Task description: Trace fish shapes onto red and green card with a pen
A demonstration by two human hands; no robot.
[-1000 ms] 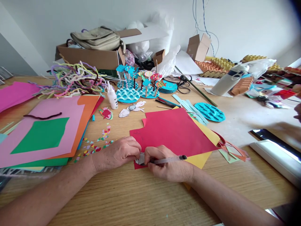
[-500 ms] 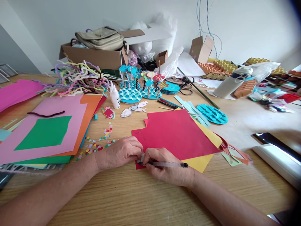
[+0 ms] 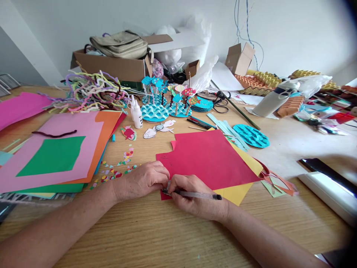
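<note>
With fingers bent and pressed together, my left hand pins a small pale paper piece to the near left corner of a red sheet of paper. Most of that piece is hidden under my fingers. My right hand is closed around a pen, its tip down at the piece's edge. Faint drawn lines show on the red sheet just beyond my left hand. Yellow paper sticks out from beneath the red sheet. Scissors with red handles lie by its right corner.
To the left lie confetti bits and stacked coloured paper. Beyond the red sheet are paper fish cutouts, a glue bottle and blue wave stands. A white device and a phone sit at right.
My right hand and the pen have shifted very slightly left along the small paper piece. My left hand stays in place.
</note>
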